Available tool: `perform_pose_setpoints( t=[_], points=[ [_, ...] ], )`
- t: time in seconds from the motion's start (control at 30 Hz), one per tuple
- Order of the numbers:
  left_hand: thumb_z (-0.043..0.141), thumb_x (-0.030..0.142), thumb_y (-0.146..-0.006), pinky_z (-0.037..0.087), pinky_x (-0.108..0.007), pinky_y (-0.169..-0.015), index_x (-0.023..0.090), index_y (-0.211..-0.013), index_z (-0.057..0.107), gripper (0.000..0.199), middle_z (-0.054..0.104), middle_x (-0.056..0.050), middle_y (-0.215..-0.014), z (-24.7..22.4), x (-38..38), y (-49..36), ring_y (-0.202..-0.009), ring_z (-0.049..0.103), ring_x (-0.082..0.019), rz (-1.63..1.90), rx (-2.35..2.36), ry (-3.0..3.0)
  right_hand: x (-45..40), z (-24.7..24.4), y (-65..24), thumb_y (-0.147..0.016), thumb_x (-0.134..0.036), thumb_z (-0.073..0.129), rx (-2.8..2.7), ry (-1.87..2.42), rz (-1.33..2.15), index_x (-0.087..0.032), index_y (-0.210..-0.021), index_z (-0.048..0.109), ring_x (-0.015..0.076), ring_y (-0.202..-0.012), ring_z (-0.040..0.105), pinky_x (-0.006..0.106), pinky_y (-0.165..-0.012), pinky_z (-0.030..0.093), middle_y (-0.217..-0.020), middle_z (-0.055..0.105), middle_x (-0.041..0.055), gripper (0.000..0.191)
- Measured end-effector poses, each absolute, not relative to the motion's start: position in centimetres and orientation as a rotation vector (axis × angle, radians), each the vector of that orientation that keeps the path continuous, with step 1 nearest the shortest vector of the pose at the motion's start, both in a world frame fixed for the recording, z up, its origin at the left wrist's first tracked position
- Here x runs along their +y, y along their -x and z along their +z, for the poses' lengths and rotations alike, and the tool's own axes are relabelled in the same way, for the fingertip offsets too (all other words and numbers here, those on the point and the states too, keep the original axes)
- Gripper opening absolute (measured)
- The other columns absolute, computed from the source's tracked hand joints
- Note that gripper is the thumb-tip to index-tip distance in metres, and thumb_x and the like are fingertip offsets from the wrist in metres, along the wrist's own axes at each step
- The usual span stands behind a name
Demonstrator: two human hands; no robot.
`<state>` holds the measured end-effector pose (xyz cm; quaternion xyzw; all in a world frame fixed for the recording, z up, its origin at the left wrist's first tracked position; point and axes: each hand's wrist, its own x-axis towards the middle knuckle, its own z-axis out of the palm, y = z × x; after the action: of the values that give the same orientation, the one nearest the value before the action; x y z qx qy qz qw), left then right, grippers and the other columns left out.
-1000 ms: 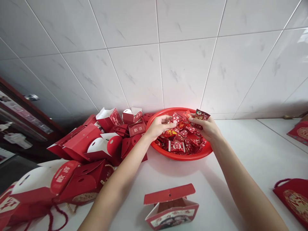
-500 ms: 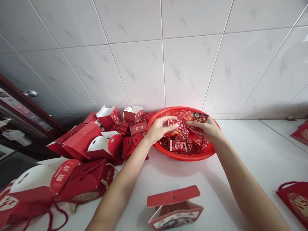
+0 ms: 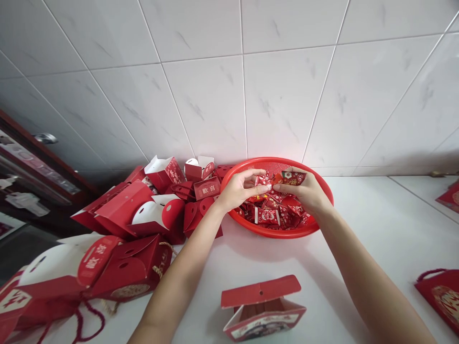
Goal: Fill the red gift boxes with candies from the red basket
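Note:
Both hands are over a red oval plastic basket (image 3: 278, 233) filled with red-wrapped candies (image 3: 267, 216). My left hand (image 3: 238, 191) pinches a red candy with white print (image 3: 263, 180) between thumb and fingers, above the basket's left half. In my right hand (image 3: 311, 195), thumb and fingers close on a dark red packet with a green-and-white mark (image 3: 294, 177). The two held pieces are close together, and the fingers partly cover them. Nearer to me, between my forearms, a small red gift box (image 3: 261, 292) stands with its top flap raised.
Many red and white gift boxes (image 3: 124, 205) crowd the left side, some with rope handles. Behind the white tabletop (image 3: 362, 215) rises a tiled wall (image 3: 279, 95). Another red box with a cord handle (image 3: 442, 291) lies at the right edge. A dark cabinet (image 3: 36, 191) stands far left.
My right hand has shifted slightly left with its packet, bringing both hands' fingertips nearer each other. More of the dark packet shows now. The boxes have stayed put.

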<state>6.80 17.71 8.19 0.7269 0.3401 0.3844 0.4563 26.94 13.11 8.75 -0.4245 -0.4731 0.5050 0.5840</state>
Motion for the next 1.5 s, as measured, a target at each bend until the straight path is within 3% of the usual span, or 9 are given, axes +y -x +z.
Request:
perform_pose_setpoints(
  t=[0.13, 0.3, 0.5, 0.63, 0.8, 0.93, 1.2, 1.4, 1.5],
  points=[
    [0.067, 0.045, -0.091, 0.058, -0.036, -0.088, 0.016, -0.125, 0.069, 0.044, 0.076, -0.008, -0.105, 8.7, 18.2, -5.8, -0.094, 0.072, -0.022, 0.941, 0.842, -1.794, 13.0, 8.9, -27.0, -0.042, -0.031, 0.100, -1.075, 1.009, 1.038, -0.021, -0.078, 0.065, 0.0190, -0.064, 0.067, 0.033, -0.061, 0.056, -0.072, 0.072, -0.0006, 0.051],
    [0.061, 0.034, -0.094, 0.055, -0.037, -0.098, 0.015, -0.117, 0.072, 0.032, 0.077, -0.010, -0.118, 8.4, 18.9, -4.9, -0.105, 0.072, -0.024, 0.890, 1.107, -1.986, 13.1, 9.4, -28.1, -0.049, -0.035, 0.097, -1.040, 1.072, 0.875, -0.021, -0.073, 0.063, 0.0177, -0.062, 0.065, 0.031, -0.059, 0.055, -0.066, 0.068, -0.0019, 0.045],
    [0.061, 0.041, -0.095, 0.049, -0.041, -0.105, 0.026, -0.135, 0.069, 0.043, 0.070, -0.008, -0.137, 8.3, 18.0, -6.0, -0.128, 0.063, -0.034, 0.020, 1.376, -2.386, 13.4, 9.5, -28.9, -0.049, -0.033, 0.096, -1.022, 1.085, 0.783, -0.021, -0.071, 0.064, 0.0169, -0.063, 0.062, 0.031, -0.058, 0.053, -0.065, 0.065, -0.0025, 0.041],
    [0.053, 0.036, -0.100, 0.046, -0.038, -0.108, 0.031, -0.126, 0.075, 0.034, 0.062, -0.002, -0.149, 8.9, 17.6, -6.6, -0.131, 0.063, -0.030, -0.256, 1.212, -2.425, 13.5, 9.3, -28.6, -0.047, -0.033, 0.096, -1.007, 1.096, 0.785, -0.021, -0.070, 0.063, 0.0160, -0.062, 0.060, 0.030, -0.058, 0.051, -0.064, 0.064, -0.0031, 0.042],
    [0.058, 0.030, -0.097, 0.044, -0.026, -0.108, 0.027, -0.122, 0.077, 0.031, 0.067, 0.000, -0.143, 8.9, 18.4, -5.8, -0.131, 0.063, -0.022, -0.144, 0.922, -2.390, 13.5, 9.3, -28.5, -0.047, -0.034, 0.096, -0.997, 1.131, 0.802, -0.021, -0.072, 0.062, 0.0166, -0.064, 0.060, 0.031, -0.060, 0.051, -0.066, 0.064, -0.0033, 0.044],
    [0.061, 0.031, -0.095, 0.050, -0.028, -0.102, 0.021, -0.127, 0.074, 0.036, 0.074, -0.005, -0.131, 8.4, 18.9, -5.3, -0.119, 0.069, -0.023, 0.107, 0.951, -2.316, 13.5, 9.2, -28.7, -0.049, -0.036, 0.096, -1.009, 1.145, 0.785, -0.021, -0.073, 0.062, 0.0181, -0.066, 0.062, 0.032, -0.061, 0.052, -0.068, 0.065, -0.0025, 0.044],
    [0.043, 0.025, -0.099, 0.042, -0.033, -0.115, 0.015, -0.150, 0.052, 0.053, 0.052, -0.012, -0.157, 8.6, 19.6, -5.1, -0.141, 0.053, -0.024, 0.579, 1.478, -2.033, 14.1, 8.1, -28.7, -0.051, -0.037, 0.095, -0.988, 1.170, 0.840, -0.023, -0.076, 0.065, 0.0228, -0.068, 0.067, 0.036, -0.061, 0.057, -0.072, 0.071, 0.0008, 0.042],
    [0.058, 0.029, -0.089, 0.053, -0.031, -0.089, 0.017, -0.103, 0.076, 0.027, 0.078, -0.011, -0.116, 9.6, 20.6, -6.1, -0.105, 0.072, -0.028, 0.195, 1.554, -2.124, 14.3, 7.7, -28.7, -0.049, -0.036, 0.096, -0.966, 1.135, 0.856, -0.023, -0.075, 0.067, 0.0232, -0.070, 0.068, 0.035, -0.062, 0.057, -0.073, 0.073, 0.0014, 0.042],
    [0.068, 0.041, -0.081, 0.053, -0.032, -0.076, 0.017, -0.075, 0.072, 0.025, 0.079, -0.013, -0.094, 9.6, 20.9, -7.5, -0.088, 0.072, -0.030, -0.017, 1.579, -2.156, 14.3, 7.7, -28.7, -0.050, -0.035, 0.095, -0.977, 1.135, 0.859, -0.022, -0.076, 0.068, 0.0221, -0.068, 0.067, 0.035, -0.063, 0.057, -0.072, 0.073, 0.0010, 0.040]
  ],
)
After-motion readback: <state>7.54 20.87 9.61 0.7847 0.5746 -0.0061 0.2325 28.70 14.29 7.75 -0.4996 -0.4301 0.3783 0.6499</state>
